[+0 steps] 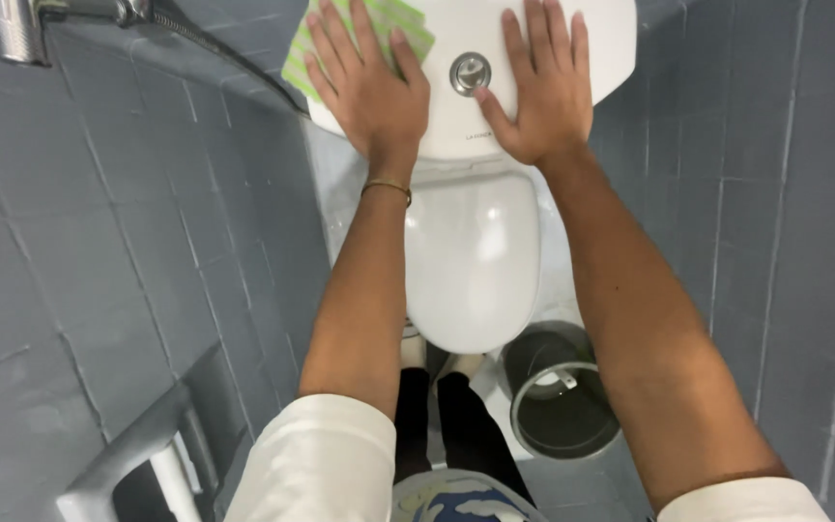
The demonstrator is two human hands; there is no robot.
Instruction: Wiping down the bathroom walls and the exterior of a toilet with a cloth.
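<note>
Okay, I'm looking straight down at a white toilet. Left hand (364, 82) lies flat, fingers spread, pressing a green-and-white striped cloth (297, 58) onto the left part of the cistern lid (456, 126). The cloth shows at the lid's left edge, mostly under the palm and fingers. Right hand (538, 82) is flat and spread too, bare palm on the right part of the lid, gripping nothing; its thumb sits just beside the round chrome flush button (471, 72). Hands are apart, button between them. A thin bracelet (386, 187) is on the left wrist.

Lid is glossy white with a small dark marking near its front edge, too small to read. Below it, the seat cover (473, 256) is closed, white, with glare on it.

On the floor right of the bowl: a round grey metal bin (558, 396), open. Walls (99, 242) both sides are grey tile with pale grout. Top left, a chrome fitting (21, 29) with a hose running toward the cistern. Bottom left, a grey ledge (137, 449).
</note>
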